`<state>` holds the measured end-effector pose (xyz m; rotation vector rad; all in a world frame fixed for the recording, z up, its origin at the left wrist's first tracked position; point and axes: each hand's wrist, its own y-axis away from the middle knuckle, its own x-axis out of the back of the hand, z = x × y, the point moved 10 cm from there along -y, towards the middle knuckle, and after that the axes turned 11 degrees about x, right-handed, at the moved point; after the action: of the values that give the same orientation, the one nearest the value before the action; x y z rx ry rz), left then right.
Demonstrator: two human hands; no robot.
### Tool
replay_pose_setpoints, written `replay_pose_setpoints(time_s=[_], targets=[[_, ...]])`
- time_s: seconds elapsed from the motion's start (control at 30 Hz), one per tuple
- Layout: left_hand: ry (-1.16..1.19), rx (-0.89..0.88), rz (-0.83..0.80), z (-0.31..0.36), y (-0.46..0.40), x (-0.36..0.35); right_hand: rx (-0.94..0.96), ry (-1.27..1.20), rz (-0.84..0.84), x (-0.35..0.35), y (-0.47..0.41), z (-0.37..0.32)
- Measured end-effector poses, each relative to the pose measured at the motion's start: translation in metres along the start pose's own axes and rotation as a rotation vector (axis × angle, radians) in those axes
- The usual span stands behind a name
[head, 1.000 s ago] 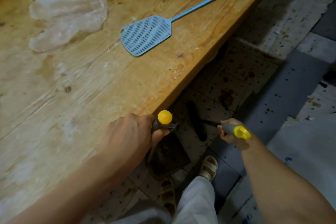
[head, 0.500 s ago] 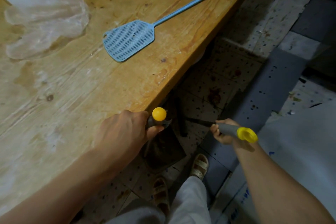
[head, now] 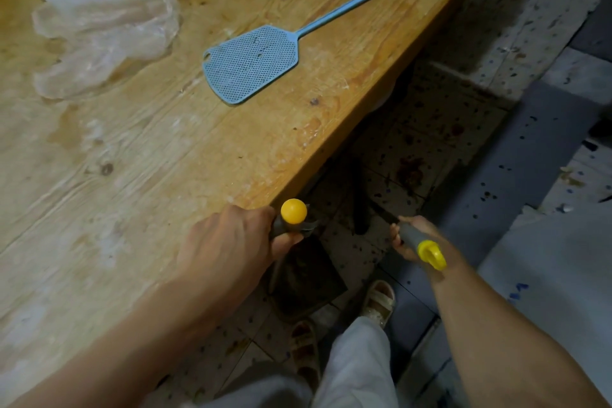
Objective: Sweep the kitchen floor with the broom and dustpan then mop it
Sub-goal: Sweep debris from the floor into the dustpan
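Observation:
My left hand [head: 228, 252] grips the grey handle with a yellow ball end [head: 293, 211] of the dustpan [head: 308, 278], whose dark pan rests on the speckled floor just below the table edge. My right hand [head: 410, 238] is closed around the grey broom handle with a yellow hanging loop [head: 430, 253]. The dark broom head [head: 361, 209] stands on the floor tiles under the table edge, just beyond the pan. A reddish-brown stain [head: 410, 172] marks the tile farther out.
A wooden table [head: 139, 149] fills the left, carrying a blue fly swatter [head: 255, 63] and a clear plastic bag [head: 102, 30]. My sandalled feet [head: 379, 301] stand near the pan. Grey floor strips [head: 530, 149] and a pale sheet [head: 556, 275] lie to the right.
The view shifted slightly. The broom head has slid a little across the tiles near the pan; both hands keep their grips in about the same place.

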<state>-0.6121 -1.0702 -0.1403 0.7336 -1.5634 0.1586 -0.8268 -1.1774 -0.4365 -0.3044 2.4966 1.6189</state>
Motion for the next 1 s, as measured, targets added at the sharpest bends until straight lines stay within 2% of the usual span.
replay_pose_setpoints(time_s=[0.23, 0.4, 0.57, 0.7, 1.0], targets=[[0.018, -0.023, -0.024, 0.010, -0.007, -0.014, -0.056, -0.002, -0.010, 0.016, 0.042, -0.020], [0.082, -0.023, -0.030, 0.018, -0.016, -0.016, -0.066, 0.258, 0.011, 0.017, 0.057, -0.019], [0.107, -0.020, 0.001, 0.030, -0.029, -0.018, 0.060, 0.654, 0.122, 0.034, 0.056, -0.027], [0.103, -0.007, -0.010, 0.039, -0.034, -0.020, 0.126, 0.923, 0.137, 0.045, 0.054, -0.025], [0.088, 0.016, 0.035, 0.046, -0.039, -0.012, 0.141, 1.038, 0.216, 0.052, 0.058, -0.016]])
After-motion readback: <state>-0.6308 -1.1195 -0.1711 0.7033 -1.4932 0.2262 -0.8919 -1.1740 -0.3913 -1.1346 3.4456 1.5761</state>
